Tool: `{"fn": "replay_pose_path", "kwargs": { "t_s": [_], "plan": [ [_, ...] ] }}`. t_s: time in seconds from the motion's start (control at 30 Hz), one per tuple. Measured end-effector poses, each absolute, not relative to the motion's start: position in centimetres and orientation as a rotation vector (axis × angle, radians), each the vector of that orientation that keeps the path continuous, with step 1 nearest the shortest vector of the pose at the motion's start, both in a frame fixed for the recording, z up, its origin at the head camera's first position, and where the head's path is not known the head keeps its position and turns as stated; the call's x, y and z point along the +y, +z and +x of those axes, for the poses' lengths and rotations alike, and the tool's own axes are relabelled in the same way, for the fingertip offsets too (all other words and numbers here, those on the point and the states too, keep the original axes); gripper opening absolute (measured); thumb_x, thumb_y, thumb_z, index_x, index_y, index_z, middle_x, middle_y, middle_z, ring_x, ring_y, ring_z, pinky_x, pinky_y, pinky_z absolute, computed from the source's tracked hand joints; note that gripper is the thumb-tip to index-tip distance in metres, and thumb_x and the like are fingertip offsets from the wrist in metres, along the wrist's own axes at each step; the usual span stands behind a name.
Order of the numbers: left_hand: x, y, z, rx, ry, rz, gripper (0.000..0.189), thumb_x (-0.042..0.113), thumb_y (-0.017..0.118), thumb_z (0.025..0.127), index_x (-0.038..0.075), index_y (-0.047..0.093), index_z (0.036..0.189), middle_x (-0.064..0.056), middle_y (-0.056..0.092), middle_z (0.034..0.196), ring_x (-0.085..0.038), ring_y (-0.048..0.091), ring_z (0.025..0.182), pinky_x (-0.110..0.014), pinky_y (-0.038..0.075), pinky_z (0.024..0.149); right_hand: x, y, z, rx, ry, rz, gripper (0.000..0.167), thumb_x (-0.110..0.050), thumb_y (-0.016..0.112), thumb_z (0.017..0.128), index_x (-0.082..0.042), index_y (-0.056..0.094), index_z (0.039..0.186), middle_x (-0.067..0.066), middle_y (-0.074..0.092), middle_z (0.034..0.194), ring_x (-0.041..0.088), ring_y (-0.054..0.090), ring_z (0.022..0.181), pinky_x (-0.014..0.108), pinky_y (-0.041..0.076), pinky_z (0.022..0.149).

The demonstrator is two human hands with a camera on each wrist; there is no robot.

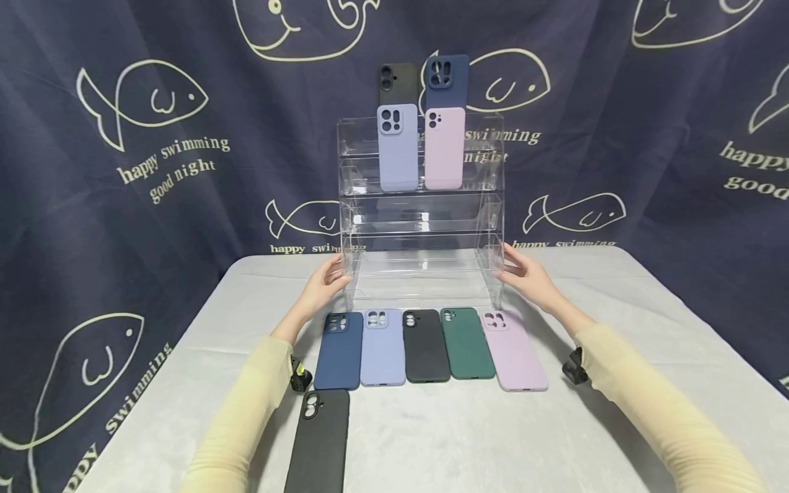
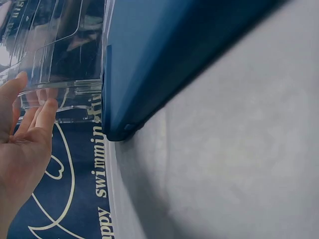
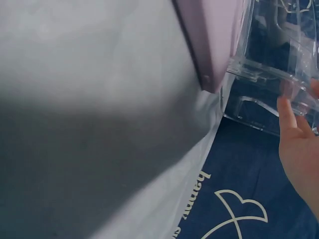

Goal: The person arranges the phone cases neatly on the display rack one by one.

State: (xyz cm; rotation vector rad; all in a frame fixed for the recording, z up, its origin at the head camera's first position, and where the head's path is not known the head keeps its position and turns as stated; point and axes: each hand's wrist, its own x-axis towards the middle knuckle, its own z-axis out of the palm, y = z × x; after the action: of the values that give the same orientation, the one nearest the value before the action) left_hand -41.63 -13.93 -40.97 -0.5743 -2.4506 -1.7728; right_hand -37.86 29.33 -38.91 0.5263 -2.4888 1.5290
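A clear tiered display stand (image 1: 425, 239) stands at the back of the table. My left hand (image 1: 322, 284) grips its left side edge low down, and my right hand (image 1: 530, 277) holds the right side at about the same height. Upper tiers carry a black phone case (image 1: 402, 89), a dark blue one (image 1: 453, 92), a periwinkle one (image 1: 398, 154) and a pink one (image 1: 444, 152). In the left wrist view, thumb and fingers meet the clear plastic beside a large dark blue case (image 2: 144, 50). The right wrist view has fingertips against the stand, near a lilac case (image 3: 214, 45).
In front of the stand lies a row of cases: dark blue (image 1: 339, 356), periwinkle (image 1: 383, 352), black (image 1: 427, 352), green (image 1: 468, 349) and lilac (image 1: 516, 356). Another black case (image 1: 317, 441) lies nearer, by the left forearm. A navy fish-print curtain (image 1: 246, 171) hangs behind the grey-white tablecloth (image 1: 468, 438).
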Motion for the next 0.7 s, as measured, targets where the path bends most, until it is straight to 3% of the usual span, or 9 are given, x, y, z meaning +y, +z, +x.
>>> {"fn": "replay_pose_path", "kwargs": {
  "t_s": [0.33,0.57,0.7],
  "plan": [
    [-14.2,-41.4,-41.2,-2.481,-1.719,-0.480,0.063,0.019,0.062,0.091,0.000,0.032,0.143,-0.024,0.043,0.140,-0.039,0.047,0.125,-0.044,0.042,0.106,29.7,-39.8,-38.3,-2.507,1.612,0.526,0.069,-0.016,0.056,0.094,-0.007,0.016,0.150,0.019,0.021,0.152,0.040,0.039,0.130,0.014,0.043,0.095],
    [-14.5,-41.2,-40.2,-2.529,-1.724,-0.450,0.058,0.011,0.061,0.091,-0.004,0.035,0.140,-0.028,0.047,0.135,-0.041,0.054,0.116,-0.039,0.053,0.093,29.4,-39.8,-38.3,-2.482,1.749,0.530,0.070,-0.017,0.056,0.095,-0.006,0.013,0.149,0.019,0.016,0.153,0.037,0.030,0.136,0.019,0.039,0.102],
    [-14.5,-41.1,-39.3,-2.593,-1.664,-0.472,0.050,0.010,0.060,0.091,-0.005,0.042,0.135,-0.028,0.052,0.129,-0.041,0.056,0.112,-0.039,0.053,0.092,29.7,-40.1,-38.1,-2.459,1.769,0.516,0.069,-0.015,0.055,0.095,-0.003,0.013,0.149,0.021,0.016,0.153,0.037,0.027,0.137,0.013,0.041,0.098]
  ]
}}
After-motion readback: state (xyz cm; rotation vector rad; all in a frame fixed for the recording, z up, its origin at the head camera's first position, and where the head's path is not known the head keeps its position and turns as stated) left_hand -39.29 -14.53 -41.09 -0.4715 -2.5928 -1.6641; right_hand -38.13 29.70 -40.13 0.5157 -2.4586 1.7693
